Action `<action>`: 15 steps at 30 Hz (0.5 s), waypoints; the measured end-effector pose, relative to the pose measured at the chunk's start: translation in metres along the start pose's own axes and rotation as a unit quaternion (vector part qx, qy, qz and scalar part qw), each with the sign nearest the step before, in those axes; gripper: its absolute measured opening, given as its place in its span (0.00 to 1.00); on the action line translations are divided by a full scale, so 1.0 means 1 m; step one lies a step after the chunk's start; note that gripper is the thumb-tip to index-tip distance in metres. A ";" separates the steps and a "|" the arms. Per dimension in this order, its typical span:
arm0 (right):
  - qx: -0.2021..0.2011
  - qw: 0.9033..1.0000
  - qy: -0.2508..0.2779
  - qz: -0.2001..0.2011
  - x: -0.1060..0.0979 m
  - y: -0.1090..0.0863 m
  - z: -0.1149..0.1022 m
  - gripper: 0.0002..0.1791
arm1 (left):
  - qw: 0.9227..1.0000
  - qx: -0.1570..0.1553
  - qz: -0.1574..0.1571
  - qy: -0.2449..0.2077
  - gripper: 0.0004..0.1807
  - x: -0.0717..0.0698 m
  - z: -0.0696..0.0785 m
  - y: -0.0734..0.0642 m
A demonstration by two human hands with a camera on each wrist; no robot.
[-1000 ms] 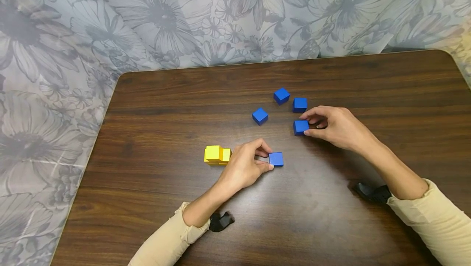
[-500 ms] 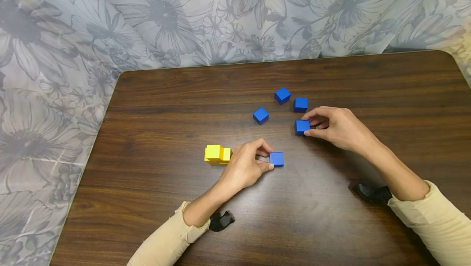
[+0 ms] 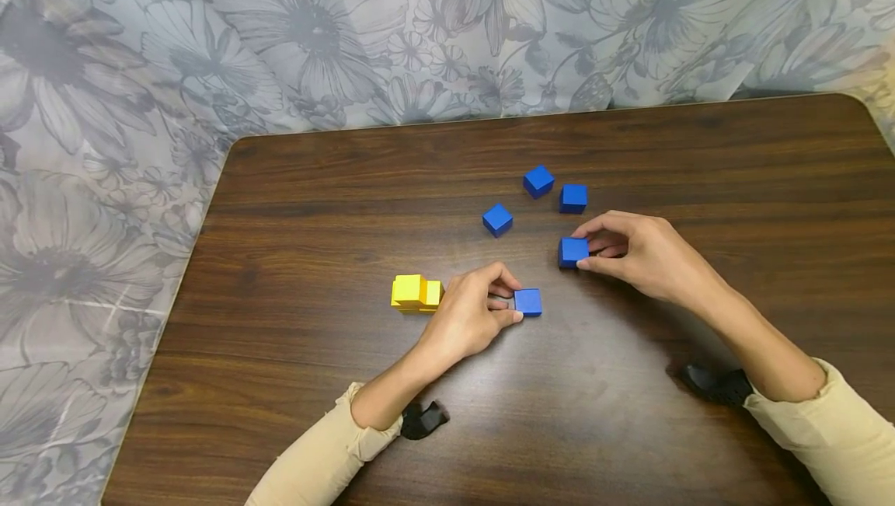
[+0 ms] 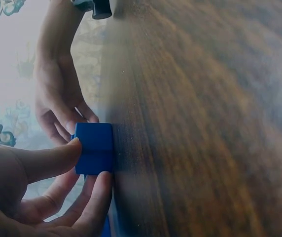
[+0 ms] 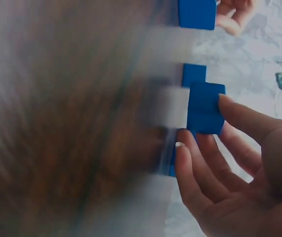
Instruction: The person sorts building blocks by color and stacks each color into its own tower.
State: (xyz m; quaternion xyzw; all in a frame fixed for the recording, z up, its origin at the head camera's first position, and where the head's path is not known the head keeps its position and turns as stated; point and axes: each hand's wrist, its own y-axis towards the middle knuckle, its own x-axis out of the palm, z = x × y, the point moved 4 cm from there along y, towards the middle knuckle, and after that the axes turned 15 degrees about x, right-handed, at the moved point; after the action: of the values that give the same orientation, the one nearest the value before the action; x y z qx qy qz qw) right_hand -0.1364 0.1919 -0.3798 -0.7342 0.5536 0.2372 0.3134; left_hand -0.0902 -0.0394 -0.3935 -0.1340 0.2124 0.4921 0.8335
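Note:
My left hand (image 3: 467,310) pinches a blue block (image 3: 527,301) between thumb and fingers, near the middle of the table. In the left wrist view the thumb lies along one side of that block (image 4: 94,155), with the fingers below. Farther right and back, my right hand (image 3: 639,255) holds another blue block (image 3: 573,253) by its right side. The right wrist view shows the thumb on one face of this block (image 5: 207,109) and fingertips opposite. Some of the left hand's fingers are hidden behind its knuckles in the head view.
Three loose blue blocks (image 3: 538,181) (image 3: 573,198) (image 3: 498,220) lie behind the hands. Yellow blocks (image 3: 409,291), one stacked above the others, sit just left of the left hand. The brown wooden table (image 3: 315,203) ends at a floral cloth (image 3: 315,40) behind it.
My right hand has come slightly nearer the table's front with its blue block, away from the loose ones. The left hand and its block have stayed in place.

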 end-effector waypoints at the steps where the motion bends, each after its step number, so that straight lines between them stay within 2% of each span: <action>1: 0.001 1.000 0.002 -0.002 0.001 -0.002 0.000 0.17 | 1.000 -0.001 0.000 -0.001 0.14 0.000 0.000 0.000; 4: 0.003 1.000 0.009 -0.009 0.004 -0.006 -0.002 0.17 | 1.000 -0.004 0.001 -0.004 0.14 0.001 -0.001 0.000; 10: -0.018 1.000 0.021 -0.014 0.007 -0.012 -0.005 0.17 | 1.000 -0.005 0.002 -0.014 0.14 0.000 -0.001 0.000; 15: -0.018 0.999 0.035 -0.017 0.011 -0.016 -0.007 0.17 | 1.000 -0.005 0.001 -0.007 0.14 0.000 -0.001 0.000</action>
State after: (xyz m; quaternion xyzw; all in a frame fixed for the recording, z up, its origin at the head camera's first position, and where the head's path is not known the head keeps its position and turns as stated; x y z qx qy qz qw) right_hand -0.1179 0.1829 -0.3794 -0.7566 0.5475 0.2162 0.2846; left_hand -0.0902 -0.0397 -0.3942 -0.1343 0.2045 0.4952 0.8336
